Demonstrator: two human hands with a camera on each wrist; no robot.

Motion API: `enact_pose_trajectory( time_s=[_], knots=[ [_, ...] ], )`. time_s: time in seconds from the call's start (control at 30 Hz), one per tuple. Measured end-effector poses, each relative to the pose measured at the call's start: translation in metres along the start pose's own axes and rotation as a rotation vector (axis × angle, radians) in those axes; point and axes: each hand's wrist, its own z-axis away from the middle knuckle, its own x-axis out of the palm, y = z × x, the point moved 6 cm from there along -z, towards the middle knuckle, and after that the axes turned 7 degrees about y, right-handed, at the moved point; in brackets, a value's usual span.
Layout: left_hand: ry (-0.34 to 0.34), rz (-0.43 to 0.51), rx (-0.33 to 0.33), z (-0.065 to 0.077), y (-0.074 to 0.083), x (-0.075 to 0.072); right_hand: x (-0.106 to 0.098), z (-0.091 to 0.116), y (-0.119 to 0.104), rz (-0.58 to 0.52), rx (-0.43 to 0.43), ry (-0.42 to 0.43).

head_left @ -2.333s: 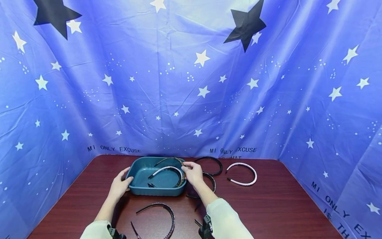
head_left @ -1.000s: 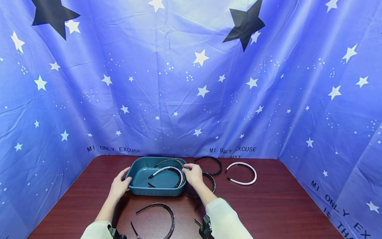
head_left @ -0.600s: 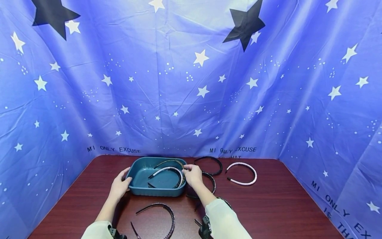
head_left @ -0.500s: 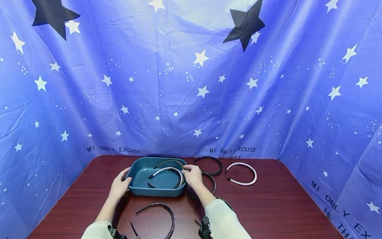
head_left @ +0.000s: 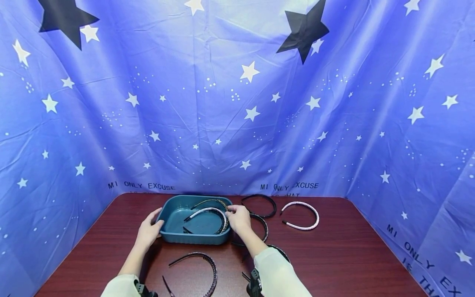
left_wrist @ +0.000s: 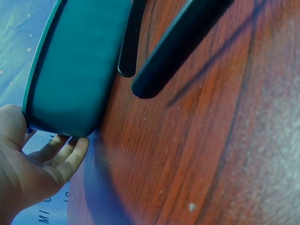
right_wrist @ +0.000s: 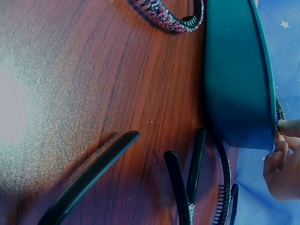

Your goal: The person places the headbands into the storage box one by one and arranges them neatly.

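The left edge of a teal plastic tub (head_left: 194, 238) is gripped by my left hand (head_left: 149, 232), its thumb over the rim and the other fingers against the outer wall. In the left wrist view those fingers (left_wrist: 72, 159) curl at the tub's corner. At the opposite rim, my right hand (head_left: 239, 218) pinches a gold-and-black headband (head_left: 208, 201) that reaches into the tub. The right wrist view shows a small toothed piece of this headband (right_wrist: 279, 110) beside the thumb. Inside the tub also lies a white headband (head_left: 202, 211) with black teeth.
A sparkly dark headband (head_left: 214, 270) lies in front of the tub. To the right are a black headband (head_left: 273, 204), another dark one (head_left: 265, 227) partly behind the right wrist, and a pale pink one (head_left: 317, 218). Blue star-printed cloth (head_left: 219, 123) hangs behind the wooden table (head_left: 334, 255).
The gold-and-black headband sits slightly lower in the tub than at the start, and my right hand has come down a little with it. My left hand stays on the rim.
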Motion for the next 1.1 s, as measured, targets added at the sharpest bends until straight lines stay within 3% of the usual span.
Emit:
enact_pose_trajectory(
  time_s=[0.27, 0.53, 1.1],
  knots=[
    [-0.015, 0.006, -0.004, 0.000, 0.001, 0.000, 0.001, 0.002, -0.002, 0.048, -0.044, 0.023],
    [-0.012, 0.011, -0.011, 0.001, 0.002, 0.000, 0.000, 0.002, 0.002, 0.069, -0.021, 0.000],
    [-0.005, 0.010, -0.007, 0.001, 0.003, -0.001, -0.013, -0.004, 0.004, -0.043, -0.095, 0.004]
  ],
)
